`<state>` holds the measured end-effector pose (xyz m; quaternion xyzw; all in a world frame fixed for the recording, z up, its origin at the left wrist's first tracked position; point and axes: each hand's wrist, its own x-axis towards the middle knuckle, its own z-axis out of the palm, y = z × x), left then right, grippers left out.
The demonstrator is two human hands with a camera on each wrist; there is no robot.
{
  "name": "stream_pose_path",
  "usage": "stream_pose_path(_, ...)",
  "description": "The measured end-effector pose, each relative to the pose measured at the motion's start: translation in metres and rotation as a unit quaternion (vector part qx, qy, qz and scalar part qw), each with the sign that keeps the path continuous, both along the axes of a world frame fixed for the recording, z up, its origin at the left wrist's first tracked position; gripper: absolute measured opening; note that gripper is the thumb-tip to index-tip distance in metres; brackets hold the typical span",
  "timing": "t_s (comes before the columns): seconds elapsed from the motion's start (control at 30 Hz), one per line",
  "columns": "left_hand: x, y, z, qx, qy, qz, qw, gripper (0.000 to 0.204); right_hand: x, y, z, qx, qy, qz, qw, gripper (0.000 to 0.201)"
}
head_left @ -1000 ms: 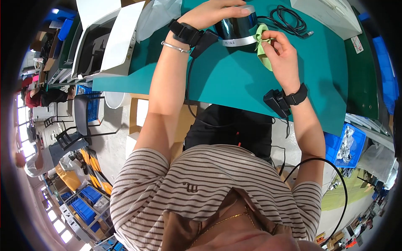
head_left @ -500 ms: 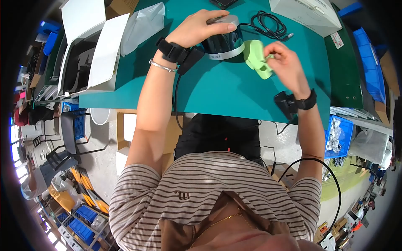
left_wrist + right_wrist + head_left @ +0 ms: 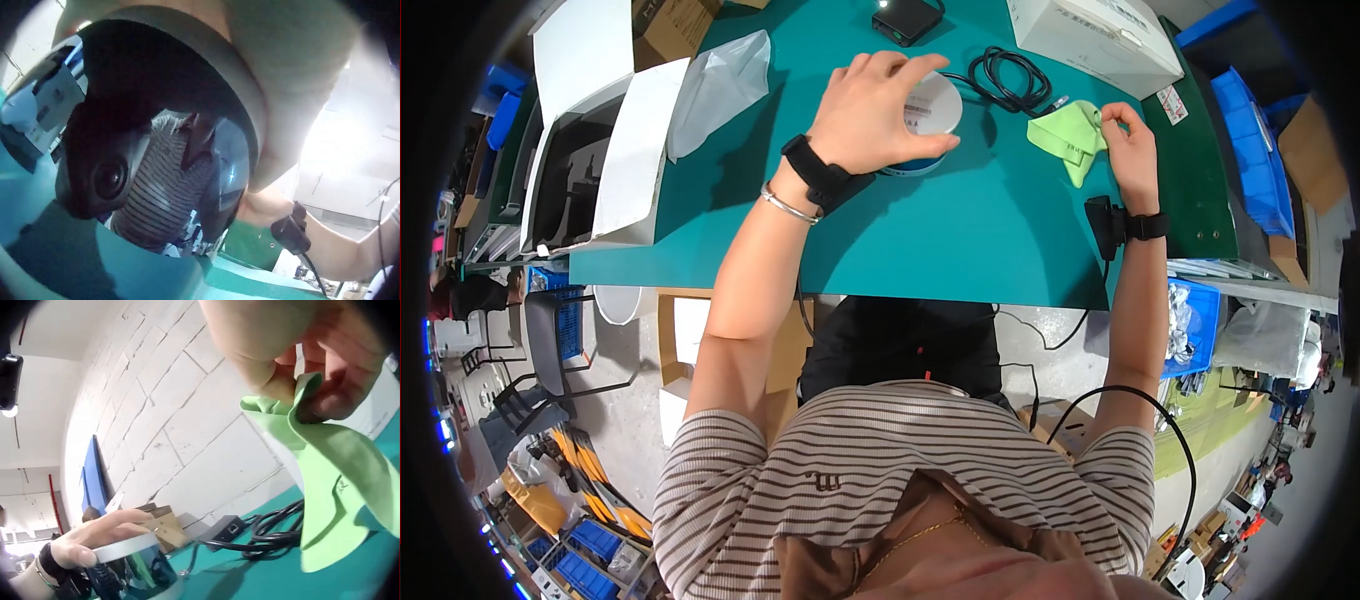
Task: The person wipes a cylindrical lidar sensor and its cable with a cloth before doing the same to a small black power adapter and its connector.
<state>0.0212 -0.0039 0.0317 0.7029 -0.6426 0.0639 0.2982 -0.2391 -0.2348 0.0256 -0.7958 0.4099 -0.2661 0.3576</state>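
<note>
Left hand (image 3: 862,118), fingers curled round the cylinder (image 3: 933,105), right hand (image 3: 1134,150) well apart, fingers pinching a green cloth (image 3: 1066,136)

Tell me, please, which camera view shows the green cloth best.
The right wrist view: the green cloth appears large and close, with folds visible, pinched by the right hand. The head view shows it smaller; in the left wrist view I cannot make it out.

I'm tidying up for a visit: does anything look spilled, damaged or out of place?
Nothing stands out: no spill or damage shows on the green table. The cable lies loosely coiled; the left hand holds the shiny cylinder, the right hand pinches the green cloth.
</note>
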Motion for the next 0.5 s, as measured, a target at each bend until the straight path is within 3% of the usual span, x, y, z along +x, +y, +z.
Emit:
stream_pose_path(0.07,0.0,-0.002,-0.005,-0.023,-0.01,-0.001,1.0,0.074,0.016,0.007,0.015,0.009,-0.118,0.046,0.992,0.012)
stream_pose_path(0.1,0.0,-0.002,-0.006,-0.029,-0.016,-0.003,0.999,0.074,0.028,0.01,0.025,-0.066,-0.093,0.054,0.992,0.012)
stream_pose_path(0.2,0.0,0.0,-0.005,-0.035,-0.024,-0.004,0.999,0.074,0.071,0.014,0.046,-0.11,-0.126,0.114,0.979,0.012)
stream_pose_path(0.3,0.002,0.0,-0.008,-0.035,-0.01,-0.012,0.999,0.072,0.123,0.017,0.058,-0.067,-0.154,0.234,0.958,0.017)
stream_pose_path(0.33,0.001,0.0,-0.006,-0.038,-0.013,-0.011,0.999,0.072,0.14,0.029,0.064,-0.07,-0.156,0.235,0.957,0.017)
stream_pose_path(0.4,0.0,0.001,-0.003,-0.002,-0.004,-0.006,1.0,0.07,0.17,0.052,0.074,0.006,-0.172,0.322,0.931,0.02)
stream_pose_path(0.5,0.001,0.001,-0.004,-0.011,0.007,-0.008,1.0,0.07,0.185,0.061,0.061,-0.078,-0.226,0.309,0.921,0.021)
